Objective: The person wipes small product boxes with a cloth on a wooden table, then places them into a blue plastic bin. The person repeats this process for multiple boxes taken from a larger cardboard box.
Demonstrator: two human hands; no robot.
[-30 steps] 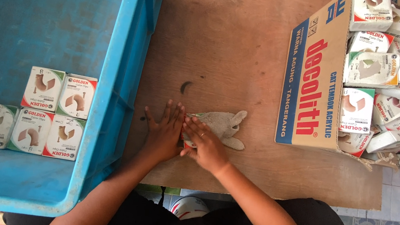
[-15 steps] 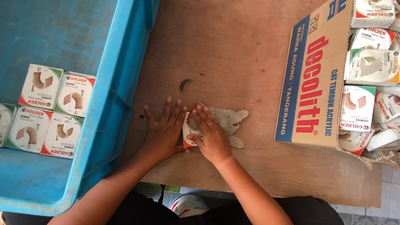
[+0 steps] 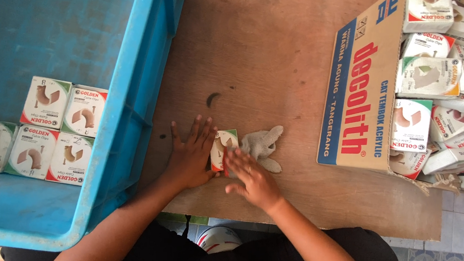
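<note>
A small white, green and red carton (image 3: pixel 224 146) lies on the brown wooden table (image 3: pixel 261 54) between my two hands. My left hand (image 3: pixel 189 156) rests flat on the table with its fingers spread, and its index finger side touches the carton's left edge. My right hand (image 3: pixel 251 178) is blurred, with its fingers apart, and its fingertips reach the carton's lower right corner. Neither hand is closed around the carton. A white knitted glove (image 3: pixel 263 144) lies crumpled just right of the carton, above my right hand.
A large blue plastic crate (image 3: pixel 135 83) fills the left side and holds several small cartons (image 3: pixel 53 131) laid in rows. At the right an open cardboard box (image 3: pixel 359 85) is heaped with several similar cartons (image 3: pixel 429 108). The table's near edge runs below my wrists.
My right hand has slid back toward me off the carton, so the carton's face now shows. My left hand stays flat beside it.
</note>
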